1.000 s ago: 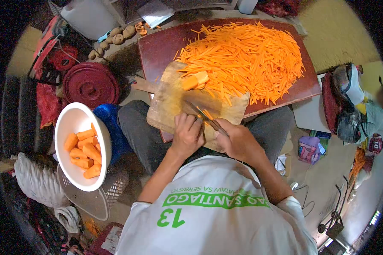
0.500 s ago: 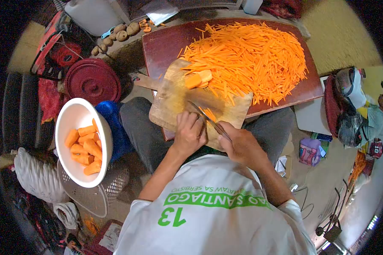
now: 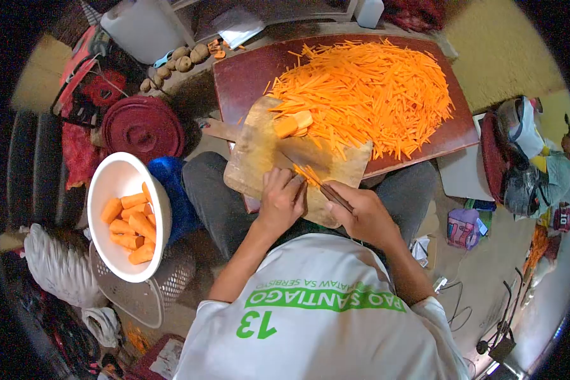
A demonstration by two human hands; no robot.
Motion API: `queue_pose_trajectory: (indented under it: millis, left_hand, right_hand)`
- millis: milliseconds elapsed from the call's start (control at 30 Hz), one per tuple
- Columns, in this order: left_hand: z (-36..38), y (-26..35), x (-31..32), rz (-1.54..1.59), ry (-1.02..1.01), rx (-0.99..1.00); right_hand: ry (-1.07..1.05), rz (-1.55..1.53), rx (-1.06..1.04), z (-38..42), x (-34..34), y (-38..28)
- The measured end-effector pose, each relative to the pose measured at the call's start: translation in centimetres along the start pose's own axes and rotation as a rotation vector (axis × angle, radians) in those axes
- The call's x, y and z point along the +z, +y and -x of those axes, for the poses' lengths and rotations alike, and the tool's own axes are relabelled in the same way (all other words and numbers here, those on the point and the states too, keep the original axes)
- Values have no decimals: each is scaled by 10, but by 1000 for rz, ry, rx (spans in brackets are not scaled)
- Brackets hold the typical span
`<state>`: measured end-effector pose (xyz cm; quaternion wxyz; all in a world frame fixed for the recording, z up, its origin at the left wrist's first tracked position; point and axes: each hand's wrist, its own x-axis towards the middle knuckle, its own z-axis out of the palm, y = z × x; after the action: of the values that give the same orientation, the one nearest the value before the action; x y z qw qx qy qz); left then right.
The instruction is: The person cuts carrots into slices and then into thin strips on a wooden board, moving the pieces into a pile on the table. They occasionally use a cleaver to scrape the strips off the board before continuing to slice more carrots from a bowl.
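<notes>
My right hand [image 3: 364, 215] grips a knife [image 3: 337, 197] by its handle, low over a worn wooden chopping board [image 3: 250, 161]; the blade is hard to make out. Curled on the board just left of it, my left hand [image 3: 280, 201] presses down on carrot, mostly hidden under its fingers. Cut carrot strips [image 3: 308, 174] lie between the two hands, by the knife. Larger carrot chunks [image 3: 291, 125] rest on the board's far edge. Beyond them, a big heap of carrot sticks [image 3: 367, 95] covers much of a dark red tabletop [image 3: 240, 73].
At left stands a white bowl [image 3: 98, 212] of peeled carrots [image 3: 133, 221]. Behind it are a dark red lid [image 3: 142, 130] and several brown potato-like roots [image 3: 182, 62]. Plastic bags [image 3: 522, 183] and a purple pack [image 3: 463, 227] lie to the right.
The knife has shifted; its blade, visible before near my left fingers, is no longer distinct. More carrot strips show between my hands. The whole view has moved slightly.
</notes>
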<state>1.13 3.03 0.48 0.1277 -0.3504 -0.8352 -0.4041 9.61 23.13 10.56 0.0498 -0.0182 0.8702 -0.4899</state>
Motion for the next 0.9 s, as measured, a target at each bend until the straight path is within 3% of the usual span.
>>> queue_pose_trajectory:
  millis: [200,233,367,433,567,767,900]
  left_hand:
    - [7,2,-11,271,133,-250]
    - [4,7,-23,182,140,-305]
    - [6,2,-41,286,147,-437]
    - [6,-1,-44,229,69,-417]
    - [-12,-2,-48,136,-116,-415]
    - [-52,-41,-24,-155,46,-128]
    - [-84,-50,-18,-132,16,-68]
  right_hand:
    - [-78,101,129,18,-13,-4]
    - [-112,109,166,22,-16,-6]
    - [-191,37,75,31,-25,4]
    - [-164,69,-19,24,-26,17]
    - [-93,34,18,-6,-43,38]
    - [-1,109,90,-18,-72,32]
    - [50,27,124,-5,-74,27]
